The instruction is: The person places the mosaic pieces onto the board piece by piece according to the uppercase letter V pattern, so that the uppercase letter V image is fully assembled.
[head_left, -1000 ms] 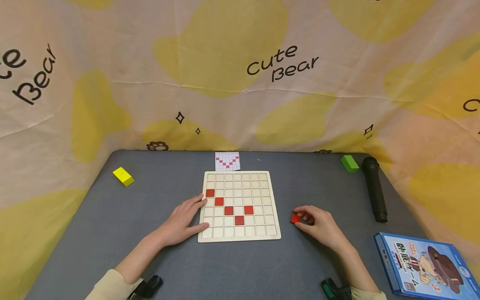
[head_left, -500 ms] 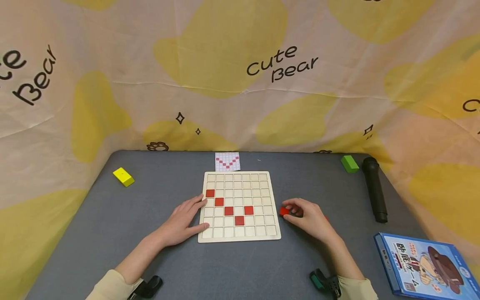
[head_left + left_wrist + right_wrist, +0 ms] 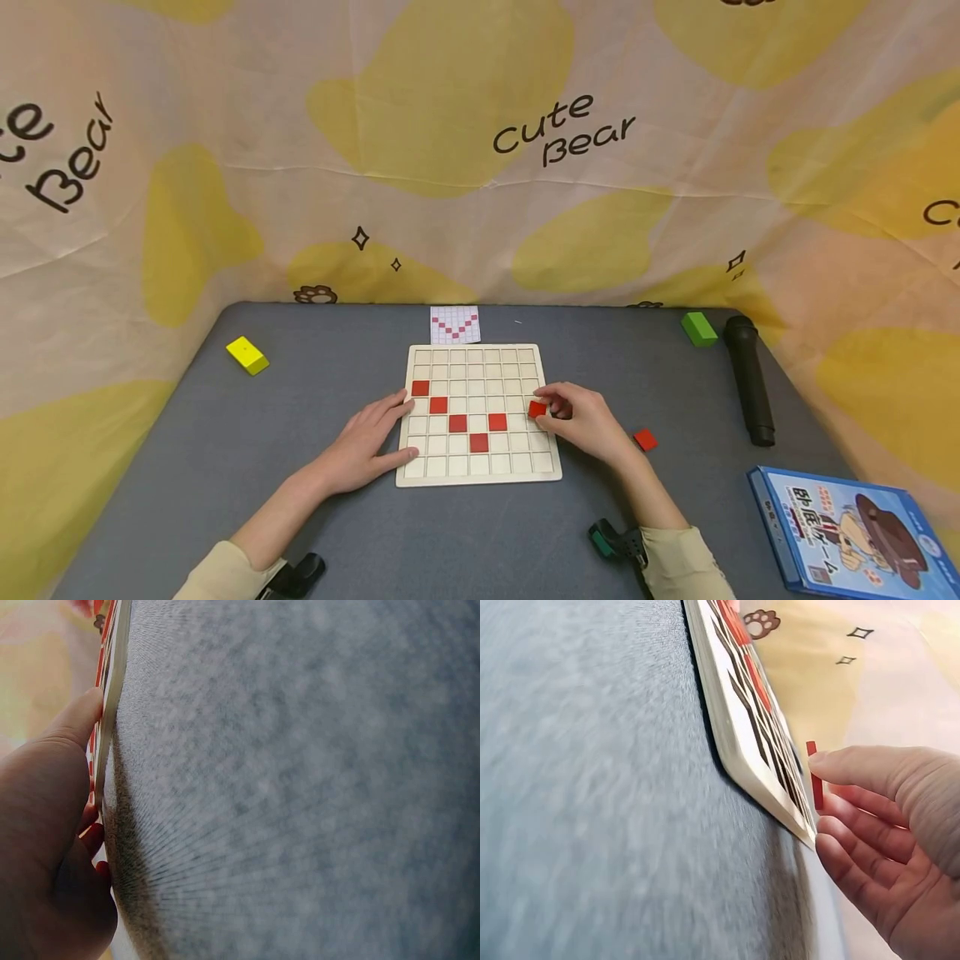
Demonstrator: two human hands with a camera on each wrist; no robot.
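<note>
A cream grid board (image 3: 480, 482) lies on the grey table, with several red square tiles, such as one red tile (image 3: 478, 442), set in its cells in a slanting pattern. Along the board's left edge rests my left hand (image 3: 358, 442), fingers extended, thumb on the lower left rim. My right hand (image 3: 581, 419) pinches a thin red square tile (image 3: 537, 409) over the board's right side. In the right wrist view that tile (image 3: 815, 776) shows edge-on between thumb and fingers, above the board (image 3: 739, 761). Behind the board lies a pattern card (image 3: 454, 324) with a V of pink squares.
Another red tile (image 3: 645, 440) lies on the table beside the right wrist. A yellow block (image 3: 247, 355) sits at the far left. At the right are a green block (image 3: 699, 329), a black microphone (image 3: 750, 383) and a blue game box (image 3: 855, 533).
My right hand has carried its red tile leftward and away from me, from the table to over the board's right side. The tile near the wrist has come into view. The left hand stays put.
</note>
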